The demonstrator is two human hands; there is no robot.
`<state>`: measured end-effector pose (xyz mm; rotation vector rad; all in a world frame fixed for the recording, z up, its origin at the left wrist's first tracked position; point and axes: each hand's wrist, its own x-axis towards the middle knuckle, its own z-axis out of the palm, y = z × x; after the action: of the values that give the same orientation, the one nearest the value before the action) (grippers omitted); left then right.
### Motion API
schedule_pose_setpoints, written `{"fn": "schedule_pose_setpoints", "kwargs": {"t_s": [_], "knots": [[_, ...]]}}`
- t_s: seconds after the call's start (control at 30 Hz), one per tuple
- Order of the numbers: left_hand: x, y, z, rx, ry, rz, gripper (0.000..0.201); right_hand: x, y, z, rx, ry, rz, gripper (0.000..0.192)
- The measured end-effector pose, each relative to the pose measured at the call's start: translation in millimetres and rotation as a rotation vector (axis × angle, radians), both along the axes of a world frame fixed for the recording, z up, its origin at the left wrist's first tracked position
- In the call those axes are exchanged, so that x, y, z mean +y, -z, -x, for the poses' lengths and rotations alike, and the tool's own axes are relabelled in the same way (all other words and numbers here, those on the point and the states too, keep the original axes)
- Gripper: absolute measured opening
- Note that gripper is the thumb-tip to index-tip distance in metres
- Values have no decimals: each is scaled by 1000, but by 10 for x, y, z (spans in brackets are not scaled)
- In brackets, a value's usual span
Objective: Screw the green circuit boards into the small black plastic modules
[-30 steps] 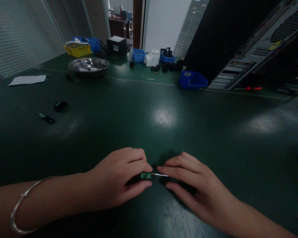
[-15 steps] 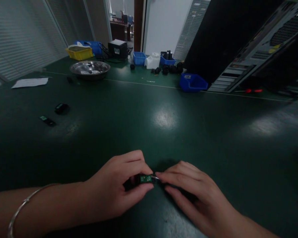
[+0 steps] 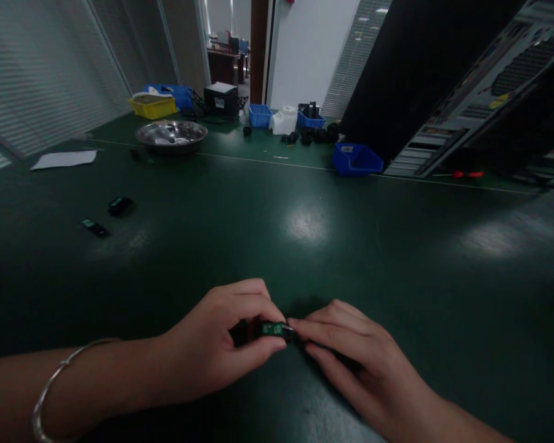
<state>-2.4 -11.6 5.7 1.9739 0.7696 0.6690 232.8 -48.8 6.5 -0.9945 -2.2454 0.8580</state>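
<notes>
My left hand (image 3: 221, 347) pinches a small black part with a green circuit board (image 3: 271, 329) between thumb and fingers, low over the dark green table (image 3: 305, 246). My right hand (image 3: 351, 357) meets it from the right, fingertips closed at the board's right end. A thin metal tool seen earlier is now hidden inside that hand. A silver bangle (image 3: 50, 394) circles my left wrist.
Two small black parts (image 3: 120, 205) (image 3: 95, 227) lie at the left. Farther back stand a steel bowl (image 3: 172, 133), a paper sheet (image 3: 64, 160), yellow (image 3: 153, 106) and blue bins (image 3: 356, 160), a black box (image 3: 220, 98), and an open computer case (image 3: 484, 92) at the right. A red-handled screwdriver (image 3: 466, 175) lies beside it.
My right hand has closed in to the left, so the thin metal tip that showed between the hands is now hidden. The view has tilted slightly down.
</notes>
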Motion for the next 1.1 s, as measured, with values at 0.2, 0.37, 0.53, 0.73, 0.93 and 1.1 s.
{"fn": "schedule_pose_setpoints", "kwargs": {"t_s": [0.2, 0.37, 0.53, 0.73, 0.93, 1.1], "knots": [[21, -2, 7, -27, 7, 17, 10, 1, 11, -3, 20, -7, -15, 45], [19, -26, 14, -30, 17, 29, 10, -1, 11, 8, 28, 0, -11, 43], [6, -14, 13, -27, 17, -9, 11, -1, 0, 6, 36, -5, 2, 42], [81, 22, 54, 85, 134, -200, 21, 1, -45, -47, 83, -9, 49, 43], [66, -43, 103, 190, 233, -319, 52, 60, -45, -104, 199, 119, 89, 38], [-10, -108, 91, 225, 152, -244, 58, 92, -35, -104, 223, 167, 114, 34]]}}
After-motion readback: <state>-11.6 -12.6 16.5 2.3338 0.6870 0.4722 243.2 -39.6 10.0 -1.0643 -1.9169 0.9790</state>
